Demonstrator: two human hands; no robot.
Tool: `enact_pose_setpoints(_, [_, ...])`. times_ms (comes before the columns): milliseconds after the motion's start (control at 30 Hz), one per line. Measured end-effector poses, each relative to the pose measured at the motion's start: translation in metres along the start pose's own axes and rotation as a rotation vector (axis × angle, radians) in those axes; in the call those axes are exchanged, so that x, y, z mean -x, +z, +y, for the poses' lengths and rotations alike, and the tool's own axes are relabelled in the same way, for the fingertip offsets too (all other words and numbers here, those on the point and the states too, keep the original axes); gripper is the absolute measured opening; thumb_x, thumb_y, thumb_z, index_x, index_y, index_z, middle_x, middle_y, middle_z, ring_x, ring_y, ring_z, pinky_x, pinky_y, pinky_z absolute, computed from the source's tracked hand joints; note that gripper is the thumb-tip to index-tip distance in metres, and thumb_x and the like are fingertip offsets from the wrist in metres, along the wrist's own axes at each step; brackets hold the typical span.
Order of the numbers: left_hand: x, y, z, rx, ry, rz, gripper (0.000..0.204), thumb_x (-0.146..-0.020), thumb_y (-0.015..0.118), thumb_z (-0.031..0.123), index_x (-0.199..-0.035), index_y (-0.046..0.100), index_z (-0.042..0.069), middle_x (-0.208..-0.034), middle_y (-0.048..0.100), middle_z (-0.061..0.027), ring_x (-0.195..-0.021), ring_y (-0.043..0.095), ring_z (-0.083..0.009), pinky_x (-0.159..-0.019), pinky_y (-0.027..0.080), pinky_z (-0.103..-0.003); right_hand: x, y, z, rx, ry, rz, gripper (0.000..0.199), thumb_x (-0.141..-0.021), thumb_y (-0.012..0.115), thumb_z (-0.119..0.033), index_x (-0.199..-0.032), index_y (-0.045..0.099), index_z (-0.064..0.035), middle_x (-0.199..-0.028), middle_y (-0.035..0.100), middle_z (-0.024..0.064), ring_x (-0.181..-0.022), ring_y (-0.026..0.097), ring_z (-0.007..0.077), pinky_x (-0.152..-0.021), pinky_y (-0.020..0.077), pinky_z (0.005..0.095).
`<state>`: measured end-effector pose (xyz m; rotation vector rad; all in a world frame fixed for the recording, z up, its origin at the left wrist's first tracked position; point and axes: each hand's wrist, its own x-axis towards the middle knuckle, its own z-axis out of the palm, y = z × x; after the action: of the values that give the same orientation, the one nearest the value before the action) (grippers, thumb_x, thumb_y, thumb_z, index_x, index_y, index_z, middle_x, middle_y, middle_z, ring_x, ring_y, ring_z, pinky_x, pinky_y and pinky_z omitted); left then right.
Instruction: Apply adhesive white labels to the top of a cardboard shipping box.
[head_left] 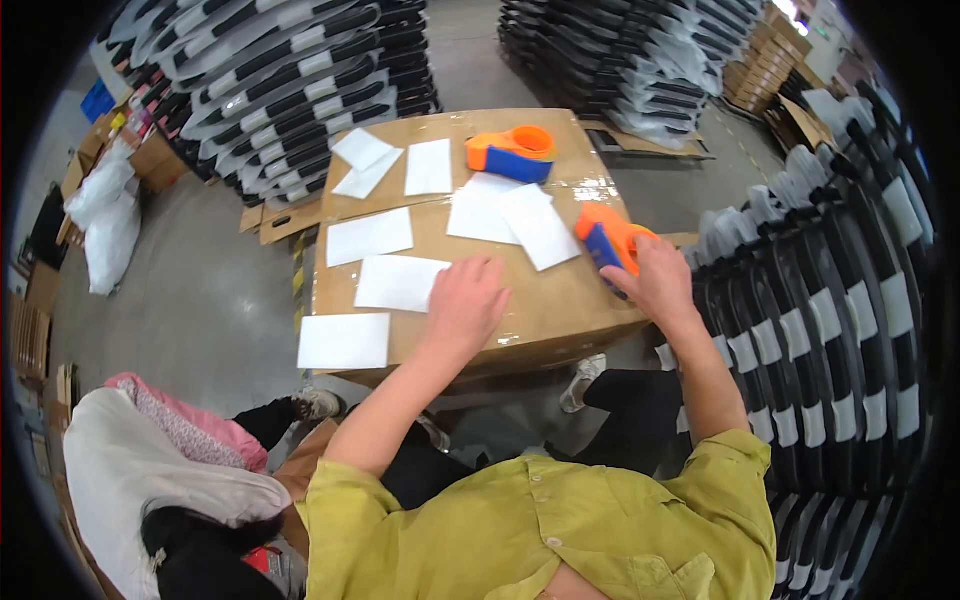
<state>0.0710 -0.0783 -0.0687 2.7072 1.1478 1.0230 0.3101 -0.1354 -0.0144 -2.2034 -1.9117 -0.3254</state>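
My left hand (470, 302) rests on top of a cardboard box (545, 325), its fingers laid down at the right edge of a white paper sheet (395, 283). At the box's right edge, my right hand (658, 282) is closed around an orange and blue tape dispenser (598, 240). A second tape dispenser (512, 153) of the same colours lies near the far edge. Between the dispensers and my left hand, two white sheets (541, 228) overlap. More white sheets are spread over the left part of the box, including one sheet (345, 341) at the near left corner.
Tall stacks of black, plastic-wrapped parts stand far left (300, 100), far right (650, 70) and close on my right (820, 330). Another person (170, 470) is at my lower left. A white plastic bag (108, 220) sits on the floor at left.
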Motion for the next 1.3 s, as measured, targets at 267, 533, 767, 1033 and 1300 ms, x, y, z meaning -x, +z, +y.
enact_pose_setpoints(267, [-0.054, 0.088, 0.030, -0.014, 0.016, -0.300, 0.041, -0.064, 0.067, 0.032, -0.093, 0.054, 0.006, -0.094, 0.049, -0.0105, -0.094, 0.045, -0.0264, -0.075, 0.039, -0.039, 0.019, 0.044, 0.057, -0.371, 0.120, -0.035, 0.038, -0.065, 0.068, -0.031, -0.080, 0.051, 0.0003, -0.067, 0.057, 0.0141, -0.063, 0.056, 0.0259, -0.061, 0.0445, 0.0319])
enact_pose_setpoints(533, [-0.019, 0.077, 0.064, -0.047, 0.137, -0.245, 0.039, -0.064, 0.067, 0.035, -0.090, 0.056, 0.009, -0.091, 0.048, -0.0090, -0.092, 0.045, -0.0244, -0.073, 0.036, -0.038, 0.126, -0.013, 0.095, -1.611, 0.172, -0.157, 0.036, -0.065, 0.067, 0.000, -0.098, 0.052, 0.0017, -0.086, 0.057, 0.0020, -0.077, 0.053, 0.0075, -0.070, 0.0431, 0.0219])
enact_pose_setpoints(767, [-0.038, 0.062, 0.071, 0.341, -0.072, -0.283, 0.035, -0.073, 0.061, 0.036, -0.096, 0.058, 0.010, -0.090, 0.055, -0.0064, -0.085, 0.050, -0.0199, -0.071, 0.038, -0.031, 0.185, 0.002, 0.076, -1.643, 0.145, -0.145, 0.048, -0.060, 0.075, -0.010, -0.100, 0.052, 0.0030, -0.085, 0.058, 0.0017, -0.075, 0.053, 0.0071, -0.069, 0.0426, 0.0208])
enact_pose_setpoints(1033, [-0.021, -0.020, 0.152, 1.693, -0.653, -0.861, 0.026, -0.075, 0.066, 0.027, -0.088, 0.060, 0.005, -0.079, 0.057, 0.0004, -0.072, 0.050, -0.0063, -0.065, 0.040, -0.021, 0.207, -0.001, 0.069, -1.473, -0.117, -0.021, 0.049, -0.058, 0.076, -0.010, -0.098, 0.053, 0.0053, -0.093, 0.055, 0.0082, -0.084, 0.052, 0.0147, -0.075, 0.0408, 0.0268])
enact_pose_setpoints(1300, [-0.006, -0.034, 0.143, 1.597, -0.608, -0.756, 0.023, -0.077, 0.065, 0.026, -0.084, 0.060, 0.005, -0.078, 0.056, 0.0015, -0.068, 0.046, -0.0063, -0.061, 0.037, -0.020, 0.209, -0.008, 0.058, -1.384, -0.138, -0.049, 0.047, -0.057, 0.078, -0.018, -0.093, 0.056, 0.0031, -0.088, 0.057, 0.0103, -0.082, 0.052, 0.0176, -0.071, 0.0410, 0.0270])
